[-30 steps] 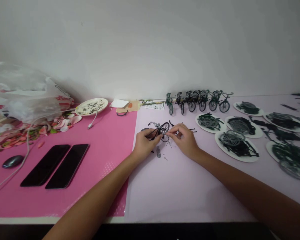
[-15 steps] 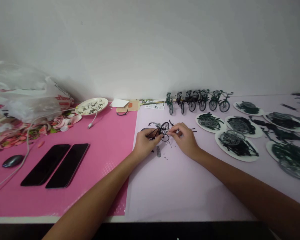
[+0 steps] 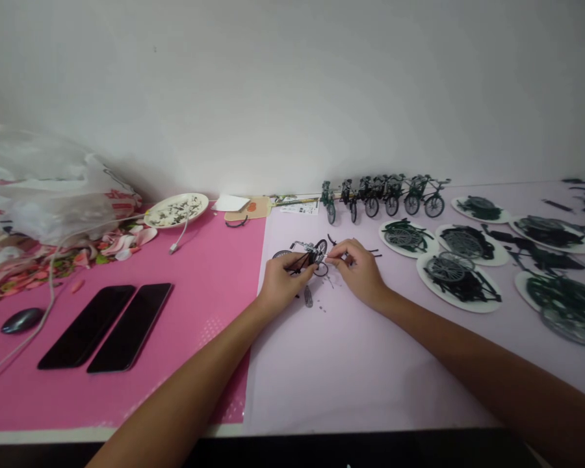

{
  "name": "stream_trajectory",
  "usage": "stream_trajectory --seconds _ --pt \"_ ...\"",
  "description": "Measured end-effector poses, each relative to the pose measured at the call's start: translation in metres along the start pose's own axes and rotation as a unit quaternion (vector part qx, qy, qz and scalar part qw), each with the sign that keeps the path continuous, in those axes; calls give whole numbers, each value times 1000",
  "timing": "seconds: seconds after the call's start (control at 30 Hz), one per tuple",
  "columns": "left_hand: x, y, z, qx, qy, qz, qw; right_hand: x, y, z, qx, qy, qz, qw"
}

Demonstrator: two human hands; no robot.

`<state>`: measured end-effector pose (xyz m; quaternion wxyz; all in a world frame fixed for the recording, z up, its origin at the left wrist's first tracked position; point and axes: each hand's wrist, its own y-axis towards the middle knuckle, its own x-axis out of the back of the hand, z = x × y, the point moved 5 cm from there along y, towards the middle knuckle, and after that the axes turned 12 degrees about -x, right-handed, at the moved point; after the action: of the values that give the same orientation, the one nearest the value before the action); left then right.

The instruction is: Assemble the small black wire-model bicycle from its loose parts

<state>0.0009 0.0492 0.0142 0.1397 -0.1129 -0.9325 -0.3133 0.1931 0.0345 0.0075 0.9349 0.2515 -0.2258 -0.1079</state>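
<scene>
A small dark model bicycle (image 3: 320,249) is held by my left hand (image 3: 283,279), thumb and fingers closed around its frame. Close to the bicycle's wheel, my right hand (image 3: 358,270) is pinched on something small and pale, too small to name. A grey oval part (image 3: 309,297) lies just below the bicycle, with tiny bits (image 3: 322,305) to its right. Thin black pieces lie behind and beside my right hand, partly covered by it.
Assembled model bicycles (image 3: 392,196) stand in a row near the wall. White plates of dark parts (image 3: 461,302) are at the right. Two black phones (image 3: 129,328), a mouse (image 3: 22,320), petals, a plastic bag (image 3: 63,188) and a plate of bits (image 3: 151,220) are at the left.
The bicycle in my left hand has tilted slightly, and more of its left wheel shows. My right hand stays pinched beside it. The whole view has shifted a little.
</scene>
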Motion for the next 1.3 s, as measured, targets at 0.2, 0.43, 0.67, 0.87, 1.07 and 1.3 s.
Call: stream_trajectory --seconds 0.2,0.43,0.67,0.87,1.07,1.3 --pt "0 0 -2 0 -14 -3 1000 0 -1 2 14 1 3 1000" --pt "0 0 1 -2 -17 -6 1000 0 -1 3 -4 2 8 1000" --pt "1 0 0 -8 -3 -12 1000 0 -2 2 -11 12 5 1000" --pt "1 0 0 -18 9 -9 1000 -1 -2 0 -28 12 5 1000" --pt "1 -1 -1 -23 19 -5 1000 -1 -2 -1 -39 11 12 999" --pt "2 -1 -3 -18 11 -10 1000 -2 -3 -2 -55 2 10 998"
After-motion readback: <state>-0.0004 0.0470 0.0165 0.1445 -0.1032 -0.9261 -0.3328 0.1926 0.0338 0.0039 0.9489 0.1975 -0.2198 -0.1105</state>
